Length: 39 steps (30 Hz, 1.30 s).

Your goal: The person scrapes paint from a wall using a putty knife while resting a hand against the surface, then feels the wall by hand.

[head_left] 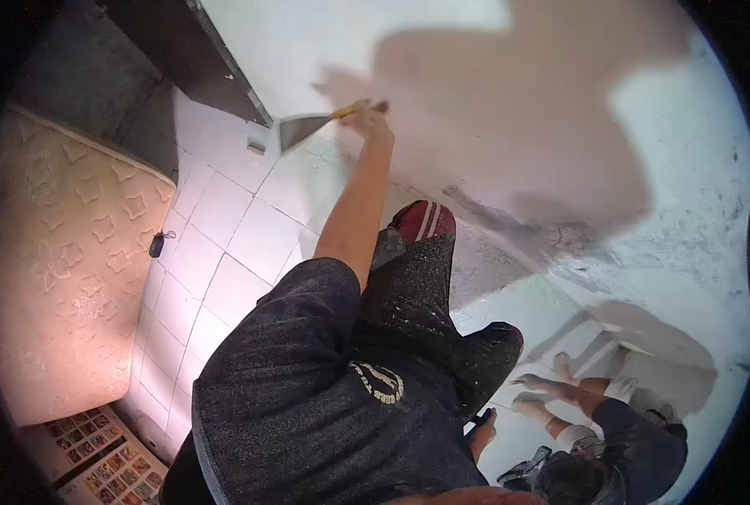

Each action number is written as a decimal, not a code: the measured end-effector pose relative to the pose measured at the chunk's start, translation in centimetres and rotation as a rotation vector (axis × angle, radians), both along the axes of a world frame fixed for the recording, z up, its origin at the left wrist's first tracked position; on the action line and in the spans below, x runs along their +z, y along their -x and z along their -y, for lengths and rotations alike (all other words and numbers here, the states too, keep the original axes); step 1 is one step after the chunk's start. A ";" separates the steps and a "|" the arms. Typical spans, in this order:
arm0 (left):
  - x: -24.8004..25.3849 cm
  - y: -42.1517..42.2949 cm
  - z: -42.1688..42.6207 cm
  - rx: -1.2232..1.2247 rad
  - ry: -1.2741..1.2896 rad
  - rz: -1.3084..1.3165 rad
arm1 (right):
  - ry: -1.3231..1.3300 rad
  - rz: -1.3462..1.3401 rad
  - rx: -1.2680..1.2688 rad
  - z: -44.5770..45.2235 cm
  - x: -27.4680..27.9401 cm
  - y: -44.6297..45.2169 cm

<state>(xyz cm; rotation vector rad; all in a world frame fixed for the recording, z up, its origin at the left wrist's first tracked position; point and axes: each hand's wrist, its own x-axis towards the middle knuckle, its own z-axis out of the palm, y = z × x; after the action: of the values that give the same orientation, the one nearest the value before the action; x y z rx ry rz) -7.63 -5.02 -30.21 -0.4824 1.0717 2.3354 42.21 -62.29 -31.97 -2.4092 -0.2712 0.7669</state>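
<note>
Your left hand [366, 123] clamps the scraper [309, 128], which juts leftward from it. Your right hand [482, 436] is too hidden to tell.

This looked like a room in a home, in a rough state. A patterned mattress [72, 261] at nine o'clock suggested sleeping quarters, and pale square tiles [227, 290] covered the floor just beside it, towards the centre. What seemed a dark door [181, 50] stood between ten and eleven o'clock. Sheets of small coloured pictures [114, 481] showed at eight o'clock. The white wall [695, 244] at three o'clock was scuffed and patchily grey, while a broad-bladed scraper [303, 130] at eleven o'clock lent a work-site look.
</note>
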 end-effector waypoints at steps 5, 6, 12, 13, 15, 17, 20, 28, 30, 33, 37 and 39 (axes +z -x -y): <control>1.0 0.0 2.2 -0.776 -0.012 -0.153 | -0.100 0.052 0.043 -4.3 2.1 1.0; 1.3 0.2 2.5 -0.768 -0.014 -0.176 | -0.123 0.060 0.058 -4.9 2.7 1.6; 1.4 4.6 5.3 -0.434 -0.003 0.052 | -0.111 0.058 0.380 -6.1 1.4 0.6; 0.1 6.0 5.2 -0.359 -0.046 0.150 | -0.110 0.054 0.384 -6.4 0.9 0.3; 1.6 7.1 6.6 -0.180 0.032 0.191 | -0.105 0.166 0.465 -6.8 -0.5 -0.7; 2.1 8.1 6.8 -0.074 0.079 0.156 | -0.124 0.521 0.820 -7.0 -1.7 -1.6; 1.9 8.0 7.4 -0.075 0.069 -0.010 | -0.123 0.212 0.616 -8.6 -2.0 -1.9; 2.3 5.9 8.9 -1.275 0.101 -0.385 | -0.090 0.216 0.548 -12.0 -0.3 -0.2; 2.3 5.5 9.4 -1.126 0.049 -0.288 | -0.074 -0.003 0.339 -12.6 0.5 0.3; 1.1 6.3 8.9 -0.837 0.066 -0.090 | 0.037 0.028 0.275 -12.6 -0.5 -0.5; -3.0 10.1 8.5 -0.540 -0.084 0.168 | 0.073 0.131 0.338 -13.3 1.3 1.2; -3.1 11.2 9.2 -0.436 -0.022 0.192 | -0.103 -0.042 0.291 -13.5 0.7 1.1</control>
<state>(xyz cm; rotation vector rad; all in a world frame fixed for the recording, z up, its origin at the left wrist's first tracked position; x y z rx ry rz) -18.84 -14.17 -33.30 -0.4075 0.9488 1.8777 41.10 -48.77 -31.30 -2.2807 -0.6384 0.9058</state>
